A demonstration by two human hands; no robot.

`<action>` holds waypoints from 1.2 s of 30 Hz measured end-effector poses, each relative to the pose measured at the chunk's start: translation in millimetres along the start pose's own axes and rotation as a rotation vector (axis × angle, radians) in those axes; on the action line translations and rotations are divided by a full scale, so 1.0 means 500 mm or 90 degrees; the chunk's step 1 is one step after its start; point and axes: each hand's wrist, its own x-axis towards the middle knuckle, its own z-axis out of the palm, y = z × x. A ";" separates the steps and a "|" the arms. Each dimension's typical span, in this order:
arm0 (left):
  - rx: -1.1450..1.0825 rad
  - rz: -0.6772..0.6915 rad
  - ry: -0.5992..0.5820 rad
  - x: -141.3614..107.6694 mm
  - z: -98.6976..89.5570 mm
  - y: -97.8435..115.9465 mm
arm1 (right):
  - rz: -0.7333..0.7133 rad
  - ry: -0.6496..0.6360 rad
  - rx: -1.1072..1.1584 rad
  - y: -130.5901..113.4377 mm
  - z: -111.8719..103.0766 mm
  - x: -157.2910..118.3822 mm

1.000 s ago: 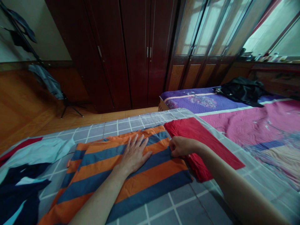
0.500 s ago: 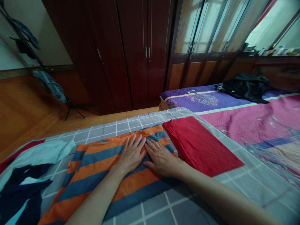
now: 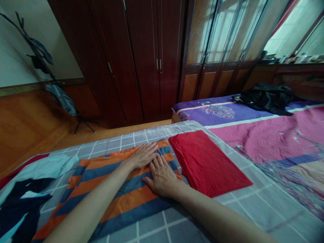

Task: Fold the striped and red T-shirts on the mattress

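Observation:
An orange and blue-grey striped shirt lies spread on the grey checked bedcover. My left hand rests flat on its far part, fingers stretched out toward the right. Just nearer to me, my right hand presses flat on the same cloth, its fingertips touching or close to my left hand. Both palms face down and grip nothing. To the right of the shirt is a red folded garment, laid flat and smooth.
At the left lie a pale mint garment and a navy and white garment. A second bed with a purple and pink cover bears a black garment. Behind are a dark red wardrobe and a coat stand.
My left hand has turned more to the right on the shirt. My right hand has slid slightly left and nearer to me. The view has shifted a little.

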 end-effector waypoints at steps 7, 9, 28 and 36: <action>0.026 -0.096 0.079 0.032 -0.003 -0.022 | 0.004 -0.012 -0.004 0.000 -0.007 0.000; 0.040 -0.133 0.137 0.031 -0.005 -0.028 | 0.006 -0.022 -0.006 0.001 -0.005 0.000; -0.062 -0.226 0.109 0.107 -0.075 -0.005 | -0.015 -0.008 -0.023 -0.005 -0.006 0.000; -0.197 -0.161 0.110 0.106 -0.066 -0.007 | -0.064 0.018 -0.041 -0.008 0.003 -0.001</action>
